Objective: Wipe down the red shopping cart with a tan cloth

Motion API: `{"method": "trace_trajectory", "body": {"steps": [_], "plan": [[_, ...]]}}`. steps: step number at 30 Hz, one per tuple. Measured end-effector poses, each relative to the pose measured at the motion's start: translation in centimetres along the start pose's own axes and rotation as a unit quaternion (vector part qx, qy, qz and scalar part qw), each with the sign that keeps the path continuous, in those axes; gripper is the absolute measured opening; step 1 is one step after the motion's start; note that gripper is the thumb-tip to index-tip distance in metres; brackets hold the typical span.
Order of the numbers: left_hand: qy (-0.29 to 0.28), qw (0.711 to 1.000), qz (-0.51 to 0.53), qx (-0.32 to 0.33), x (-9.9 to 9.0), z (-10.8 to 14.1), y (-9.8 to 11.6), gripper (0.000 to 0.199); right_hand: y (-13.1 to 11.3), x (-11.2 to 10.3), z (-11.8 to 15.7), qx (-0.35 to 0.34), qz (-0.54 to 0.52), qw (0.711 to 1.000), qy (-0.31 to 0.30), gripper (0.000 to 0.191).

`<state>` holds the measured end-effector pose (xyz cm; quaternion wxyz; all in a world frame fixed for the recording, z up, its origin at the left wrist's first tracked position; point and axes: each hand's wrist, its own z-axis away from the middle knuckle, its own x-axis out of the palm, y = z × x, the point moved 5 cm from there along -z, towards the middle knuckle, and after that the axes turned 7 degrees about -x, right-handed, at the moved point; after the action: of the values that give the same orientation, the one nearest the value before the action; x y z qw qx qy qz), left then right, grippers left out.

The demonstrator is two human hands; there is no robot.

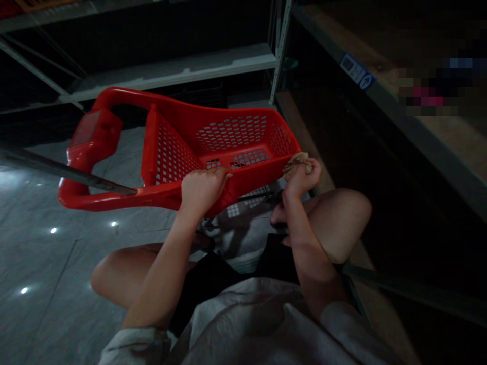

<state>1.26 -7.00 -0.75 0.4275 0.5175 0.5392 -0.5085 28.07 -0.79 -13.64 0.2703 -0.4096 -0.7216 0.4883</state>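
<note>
A red plastic shopping cart (213,116) stands in front of my knees, its perforated basket on the right and its looped handle on the left. My left hand (203,190) is closed over the near rim of the basket, around its middle. At the basket's right front corner, my right hand (304,175) grips a crumpled tan cloth (294,163), which touches the rim there. The fingertips of my right hand are partly hidden by the cloth. Through the basket's holes, the grey floor shows.
A metal pole (68,170) slants in from the left to the cart's handle side. Behind the cart runs a grey metal shelf (171,71). To the right, a wooden shelf (388,66) carries a blue label (356,71). Grey tiled floor (45,258) lies at left.
</note>
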Motion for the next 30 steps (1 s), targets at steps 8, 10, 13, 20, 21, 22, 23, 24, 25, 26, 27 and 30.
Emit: {"method": "trace_trajectory", "body": {"steps": [8,10,13,20,21,22,23,24,25,26,27,30], "plan": [[0.0,1.0,-0.023,-0.006,-0.2,0.0,0.8,0.041,0.4,2.0,12.7,0.032,-0.019,0.974,-0.223,0.01],[0.003,1.0,-0.024,0.0,-0.2,0.0,0.7,0.042,0.6,1.7,14.0,0.044,-0.025,0.967,-0.251,0.009],[0.001,1.0,-0.03,-0.003,0.0,0.0,0.2,0.043,1.7,0.9,10.1,0.035,-0.018,0.976,-0.215,0.008],[0.001,0.999,-0.047,-0.016,-0.3,0.0,0.0,0.044,3.9,1.1,2.1,0.061,0.02,0.997,-0.053,0.016],[0.001,0.999,-0.046,-0.02,-0.3,0.0,0.1,0.045,3.9,1.5,3.7,0.077,0.02,0.994,-0.072,0.015],[0.001,0.999,-0.043,-0.025,-0.4,-0.1,0.3,0.045,4.0,2.0,5.7,0.094,0.019,0.99,-0.099,0.012],[0.002,0.999,-0.04,-0.029,-0.4,-0.2,0.4,0.045,4.0,2.3,8.1,0.111,0.014,0.985,-0.13,0.01],[0.001,0.999,-0.034,-0.032,-0.4,-0.3,0.5,0.045,4.1,2.6,10.5,0.123,0.008,0.98,-0.157,0.009],[0.0,0.999,-0.028,-0.033,-0.4,-0.4,0.6,0.045,4.1,2.7,12.6,0.132,-0.001,0.974,-0.183,0.008],[-0.001,0.999,-0.023,-0.032,-0.4,-0.5,0.7,0.046,4.2,2.8,14.2,0.138,-0.01,0.969,-0.203,0.008],[-0.002,0.999,-0.021,-0.03,-0.4,-0.6,0.7,0.046,4.4,2.8,15.2,0.143,-0.019,0.965,-0.219,0.008],[0.0,0.999,-0.027,-0.025,-0.3,-0.7,0.7,0.045,5.4,2.6,13.9,0.15,-0.039,0.963,-0.222,0.006]]}}
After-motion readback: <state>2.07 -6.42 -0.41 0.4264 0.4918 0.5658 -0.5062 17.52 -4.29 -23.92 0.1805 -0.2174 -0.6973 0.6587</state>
